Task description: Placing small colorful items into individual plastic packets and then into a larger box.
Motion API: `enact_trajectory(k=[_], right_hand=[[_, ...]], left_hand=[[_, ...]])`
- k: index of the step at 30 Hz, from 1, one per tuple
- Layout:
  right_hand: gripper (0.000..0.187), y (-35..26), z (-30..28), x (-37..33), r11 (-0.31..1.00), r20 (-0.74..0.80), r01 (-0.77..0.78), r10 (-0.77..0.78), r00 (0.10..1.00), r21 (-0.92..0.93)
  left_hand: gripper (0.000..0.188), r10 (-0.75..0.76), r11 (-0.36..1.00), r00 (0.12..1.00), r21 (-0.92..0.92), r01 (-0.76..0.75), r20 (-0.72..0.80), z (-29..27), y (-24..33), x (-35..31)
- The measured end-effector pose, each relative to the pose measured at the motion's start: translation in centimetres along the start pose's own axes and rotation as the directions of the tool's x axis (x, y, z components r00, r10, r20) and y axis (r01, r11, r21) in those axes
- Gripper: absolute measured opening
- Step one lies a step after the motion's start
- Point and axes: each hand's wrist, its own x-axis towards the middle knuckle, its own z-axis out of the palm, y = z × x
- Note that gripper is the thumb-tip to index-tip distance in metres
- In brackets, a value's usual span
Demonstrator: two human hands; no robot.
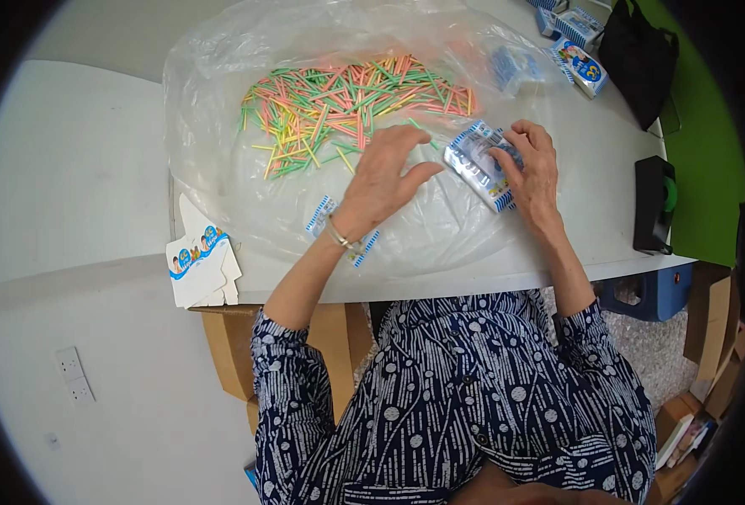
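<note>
My left hand point(385, 172) is over the clear plastic sheeting, thumb and fingers apart, holding nothing. Beyond its fingertips lies a loose heap of thin pink, green and yellow sticks point(347, 105). My right hand point(531, 172) is at the right edge of a shiny blue-and-white packet point(478, 164), its thumb across the packet's face and its fingers curled by the upper edge. What the packet holds is hidden. Under my left wrist, a small blue-striped wrapper point(364, 248) sticks out on the plastic, partly covered by the forearm.
Clear plastic sheeting point(212, 160) spreads over the white table point(591, 185). White printed cards point(200, 265) lie at the left front edge. At the right are a black tape dispenser point(654, 206), a black bag point(638, 63) and several blue-and-white packs point(579, 67). Cardboard boxes point(225, 349) stand below.
</note>
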Motion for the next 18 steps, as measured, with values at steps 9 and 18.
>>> enact_trajectory(k=[9, 18], right_hand=[[0.021, -3.4, -1.1, 0.9, 0.832, 0.309, -0.234, 0.079, 0.948, 0.504], [0.011, -5.2, -1.5, 2.3, 0.723, 0.629, -0.425, -0.017, 0.777, 0.544]], left_hand=[[0.019, -0.113, 0.925, 0.992, -0.357, 0.127, 0.061, 1.6, 0.7, 2.6], [0.014, -0.141, 0.977, 0.989, -0.172, 0.13, -0.05, -1.9, 2.0, -0.7]])
